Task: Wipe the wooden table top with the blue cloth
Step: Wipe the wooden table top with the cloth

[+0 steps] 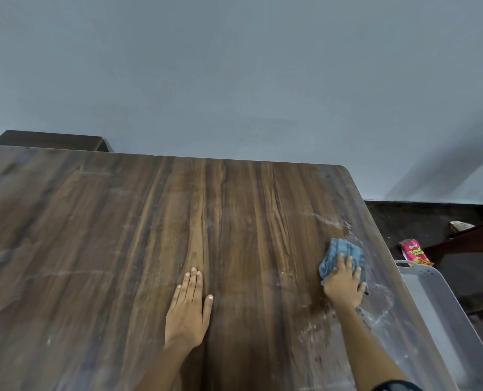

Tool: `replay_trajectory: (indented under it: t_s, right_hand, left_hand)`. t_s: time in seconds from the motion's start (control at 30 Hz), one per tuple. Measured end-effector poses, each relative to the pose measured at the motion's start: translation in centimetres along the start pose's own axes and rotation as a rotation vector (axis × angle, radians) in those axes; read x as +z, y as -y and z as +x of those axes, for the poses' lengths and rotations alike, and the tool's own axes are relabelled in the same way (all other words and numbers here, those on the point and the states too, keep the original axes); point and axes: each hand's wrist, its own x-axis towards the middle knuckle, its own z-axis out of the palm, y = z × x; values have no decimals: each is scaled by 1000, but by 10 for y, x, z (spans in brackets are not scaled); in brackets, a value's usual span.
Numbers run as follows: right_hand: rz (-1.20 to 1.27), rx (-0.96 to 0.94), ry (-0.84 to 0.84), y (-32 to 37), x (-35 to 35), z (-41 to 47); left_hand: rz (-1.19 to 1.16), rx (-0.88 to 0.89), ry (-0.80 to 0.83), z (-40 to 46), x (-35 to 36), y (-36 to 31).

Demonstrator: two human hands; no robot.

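The dark wooden table top [121, 235] fills the lower part of the head view, with pale dusty smears near its right edge. A crumpled blue cloth [340, 253] lies near that right edge. My right hand [344, 283] presses down on the cloth, fingers spread over its near part. Flat on the bare wood at the table's middle rests my left hand [188, 309], palm down, fingers together, holding nothing.
A grey plastic tray [443, 314] sits just off the table's right edge. Beyond it on the dark floor lie a pink snack packet [414, 251] and part of a dark wooden chair [471, 241]. A blue-grey wall rises behind the table; a dark box [48, 141] stands at back left.
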Motion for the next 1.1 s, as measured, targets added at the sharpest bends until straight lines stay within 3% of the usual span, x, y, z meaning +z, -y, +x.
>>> replay_trajectory:
  t_s: [0.1, 0.2, 0.3, 0.43, 0.5, 0.6, 0.77, 0.87, 1.0, 1.1]
  right_hand:
    - [24, 85, 26, 15, 8, -10]
    - [-51, -8, 32, 45, 27, -42]
    - [-137, -294, 80, 77, 54, -88]
    - [-156, -848, 48, 95, 84, -159]
    - [-215, -919, 141, 88, 83, -158]
    - [-242, -798, 177, 67, 64, -120]
    - [-90, -237, 101, -3, 9, -47]
    - [17, -24, 97, -27, -9, -30]
    - [-7, 19, 113, 3, 8, -46]
    - [-87, -179, 96, 38, 35, -87]
  left_hand:
    - [5, -2, 3, -4, -1, 0]
    - [-10, 0, 5, -6, -2, -2]
    - [8, 20, -37, -4, 0, -1]
    - [-11, 46, -50, -5, 1, -1]
    - [-1, 56, -61, -8, 2, 1]
    - [-14, 20, 10, -14, -2, 2]
    - [-26, 38, 19, -27, -1, 7]
    - [-27, 40, 18, -29, 2, 10]
    - [-38, 89, -75, -28, 8, 10]
    - [-57, 99, -71, -30, 9, 12]
